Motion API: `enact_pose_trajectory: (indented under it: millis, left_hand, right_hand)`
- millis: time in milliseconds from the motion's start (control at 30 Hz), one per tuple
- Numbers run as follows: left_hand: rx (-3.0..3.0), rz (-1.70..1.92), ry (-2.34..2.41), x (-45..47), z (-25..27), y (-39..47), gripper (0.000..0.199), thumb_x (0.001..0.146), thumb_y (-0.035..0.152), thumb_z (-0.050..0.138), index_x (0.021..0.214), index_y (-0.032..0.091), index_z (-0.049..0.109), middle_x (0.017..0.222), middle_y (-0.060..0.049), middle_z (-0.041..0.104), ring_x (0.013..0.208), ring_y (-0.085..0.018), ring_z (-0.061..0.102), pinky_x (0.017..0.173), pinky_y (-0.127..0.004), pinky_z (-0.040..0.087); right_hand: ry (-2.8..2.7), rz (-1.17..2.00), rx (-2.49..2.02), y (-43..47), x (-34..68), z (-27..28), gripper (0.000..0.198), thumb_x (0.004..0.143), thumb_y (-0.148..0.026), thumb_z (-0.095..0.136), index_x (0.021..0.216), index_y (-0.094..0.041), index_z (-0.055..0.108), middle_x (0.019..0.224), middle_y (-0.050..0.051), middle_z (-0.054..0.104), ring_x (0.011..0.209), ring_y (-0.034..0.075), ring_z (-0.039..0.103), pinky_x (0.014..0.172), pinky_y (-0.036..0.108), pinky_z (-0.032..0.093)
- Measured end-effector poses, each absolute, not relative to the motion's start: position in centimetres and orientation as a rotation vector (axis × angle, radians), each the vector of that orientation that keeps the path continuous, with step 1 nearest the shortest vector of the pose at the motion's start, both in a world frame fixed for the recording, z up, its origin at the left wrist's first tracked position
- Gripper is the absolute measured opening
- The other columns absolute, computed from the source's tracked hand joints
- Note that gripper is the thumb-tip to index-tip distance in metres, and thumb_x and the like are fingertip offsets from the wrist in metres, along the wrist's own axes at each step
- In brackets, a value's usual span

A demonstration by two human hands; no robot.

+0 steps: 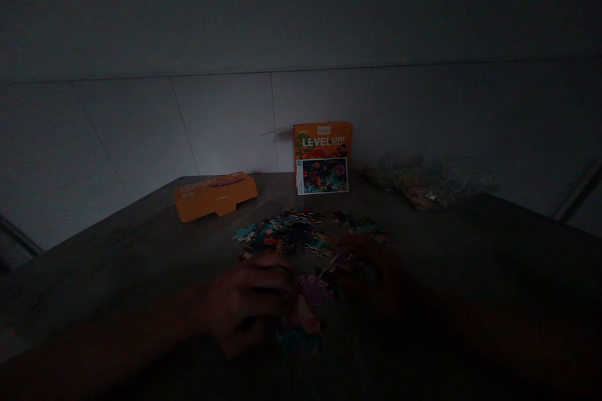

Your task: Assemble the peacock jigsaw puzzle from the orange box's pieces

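In dim light, several joined puzzle pieces (314,289) lie on the table between my hands, with a purple figure with round eyes on them. My left hand (249,297) rests at their left edge, fingers apart and bent toward them. Its fingertips are partly lost in shadow. From the right, my right hand (374,269) pinches a purple and dark puzzle piece (339,261) against or just above the joined section's upper right edge. Below the purple figure, a teal part of the puzzle (298,338) shows faintly.
A pile of loose puzzle pieces (286,229) lies beyond my hands, with a smaller group (360,223) to its right. An orange box (323,141) stands at the back with a picture card (324,176) against it. An orange box lid (216,195) lies left; clear plastic bags (433,182) lie right.
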State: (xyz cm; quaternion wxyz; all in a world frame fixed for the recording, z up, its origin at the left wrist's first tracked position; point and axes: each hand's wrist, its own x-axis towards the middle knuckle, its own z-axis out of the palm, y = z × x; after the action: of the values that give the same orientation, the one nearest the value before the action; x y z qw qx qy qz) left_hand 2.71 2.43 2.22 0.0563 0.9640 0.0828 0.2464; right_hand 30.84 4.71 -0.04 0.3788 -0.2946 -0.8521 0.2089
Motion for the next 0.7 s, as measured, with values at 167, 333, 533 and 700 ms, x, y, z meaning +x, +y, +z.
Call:
enact_pose_trajectory:
  millis: [167, 333, 533, 700]
  left_hand:
    - [2.819, 0.639, 0.191, 3.2, 2.2, 2.4, 0.044, 0.066, 0.011, 0.050, 0.108, 0.021, 0.060, 0.106, -0.012, 0.070, 0.098, -0.027, 0.065, 0.082, -0.041, 0.056]
    - [2.802, 0.622, 0.191, 3.4, 2.0, 2.1, 0.041, 0.067, 0.013, 0.049, 0.107, 0.015, 0.061, 0.100, -0.013, 0.065, 0.094, -0.026, 0.062, 0.078, -0.038, 0.054]
    - [2.839, 0.472, 0.289, 3.1, 2.2, 2.1, 0.049, 0.076, 0.028, 0.059, 0.124, 0.018, 0.059, 0.113, -0.013, 0.061, 0.102, -0.028, 0.057, 0.083, -0.042, 0.051]
    - [2.864, 0.490, 0.299, 3.6, 2.5, 1.9, 0.052, 0.086, 0.054, 0.058, 0.123, 0.018, 0.060, 0.112, -0.012, 0.061, 0.097, -0.026, 0.057, 0.084, -0.042, 0.050]
  right_hand:
    - [-2.563, 0.775, -0.514, 4.4, 30.4, 1.0, 0.032, 0.092, -0.036, 0.062, 0.122, -0.024, 0.064, 0.105, 0.004, 0.071, 0.089, 0.017, 0.066, 0.079, 0.027, 0.051]
    - [-2.609, 0.617, -0.483, 4.5, 30.0, 1.1, 0.039, 0.095, -0.038, 0.057, 0.131, -0.022, 0.061, 0.107, 0.010, 0.066, 0.091, 0.021, 0.062, 0.083, 0.035, 0.049]
    - [-2.652, 0.718, -0.368, 4.6, 30.3, 1.4, 0.031, 0.092, -0.032, 0.062, 0.121, -0.025, 0.067, 0.113, 0.009, 0.061, 0.094, 0.020, 0.060, 0.081, 0.032, 0.048]
    - [-2.621, 0.681, -0.335, 4.5, 30.7, 1.1, 0.030, 0.090, -0.031, 0.062, 0.119, -0.024, 0.068, 0.111, 0.009, 0.061, 0.094, 0.021, 0.059, 0.082, 0.034, 0.046]
